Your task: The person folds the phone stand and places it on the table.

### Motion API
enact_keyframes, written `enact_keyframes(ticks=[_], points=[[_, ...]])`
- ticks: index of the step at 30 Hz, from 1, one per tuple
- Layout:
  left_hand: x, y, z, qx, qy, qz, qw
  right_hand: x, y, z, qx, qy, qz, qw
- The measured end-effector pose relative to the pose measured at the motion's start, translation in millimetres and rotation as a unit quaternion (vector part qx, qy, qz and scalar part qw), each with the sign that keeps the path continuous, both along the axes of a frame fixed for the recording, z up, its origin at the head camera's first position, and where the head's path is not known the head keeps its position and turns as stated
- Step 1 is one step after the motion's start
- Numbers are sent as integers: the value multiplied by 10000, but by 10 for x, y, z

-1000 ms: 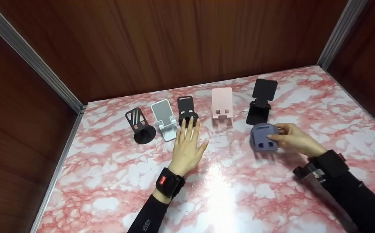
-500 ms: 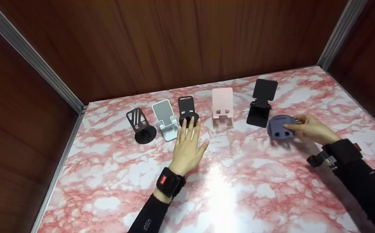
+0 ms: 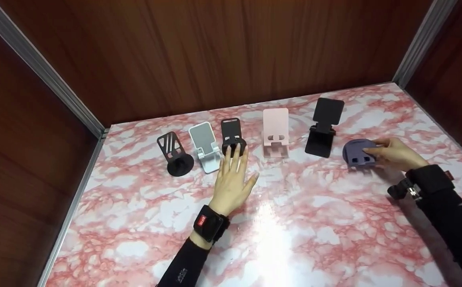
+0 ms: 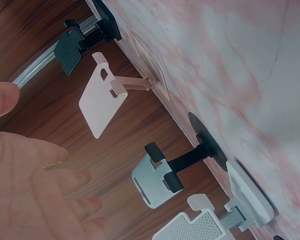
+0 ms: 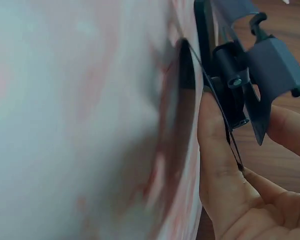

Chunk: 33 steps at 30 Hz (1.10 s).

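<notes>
Five stands (image 3: 275, 122) are up near the table's (image 3: 135, 207) back edge. Right hand (image 3: 399, 154) pinches the purple stand (image 3: 353, 153), not let go yet; left hand's (image 3: 231, 187) fingers are straight.

dark wood-grain walls (image 3: 223, 52) on three sides; silvery corner strips (image 3: 420, 44); red-and-white marbled tabletop (image 3: 135, 215), bright glare (image 3: 270, 247).
</notes>
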State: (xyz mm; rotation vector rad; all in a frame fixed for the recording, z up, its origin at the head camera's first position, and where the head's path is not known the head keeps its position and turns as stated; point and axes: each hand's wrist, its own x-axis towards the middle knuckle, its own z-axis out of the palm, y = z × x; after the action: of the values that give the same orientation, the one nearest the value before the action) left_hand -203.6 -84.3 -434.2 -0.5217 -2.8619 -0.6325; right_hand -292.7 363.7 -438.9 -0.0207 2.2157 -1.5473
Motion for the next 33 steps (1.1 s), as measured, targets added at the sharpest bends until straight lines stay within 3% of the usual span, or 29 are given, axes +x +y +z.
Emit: enact_keyframes(ticks=[3,5,8,11,15,21,33], points=[[6,-2,-7,38,24,-17,10000,-15,12,-20,207,155,-91,9996],[7,-2,-2,59,29,-19,10000,-18,7,-19,688,418,-150,9966],[7,-3,-4,58,44,-22,10000,-18,-10,-7,1692,796,-179,9822],[11,-3,-1,50,27,-29,10000,-11,-39,12,2238,867,-258,9704],[16,-1,5,47,33,-23,10000,-9,-77,33,2551,953,-250,9619],[12,3,0,50,22,-25,10000,-9,-99,21,3037,1505,-160,9407],[17,7,4,-50,5,1,10000,-43,-144,21,3449,2171,-123,9131]])
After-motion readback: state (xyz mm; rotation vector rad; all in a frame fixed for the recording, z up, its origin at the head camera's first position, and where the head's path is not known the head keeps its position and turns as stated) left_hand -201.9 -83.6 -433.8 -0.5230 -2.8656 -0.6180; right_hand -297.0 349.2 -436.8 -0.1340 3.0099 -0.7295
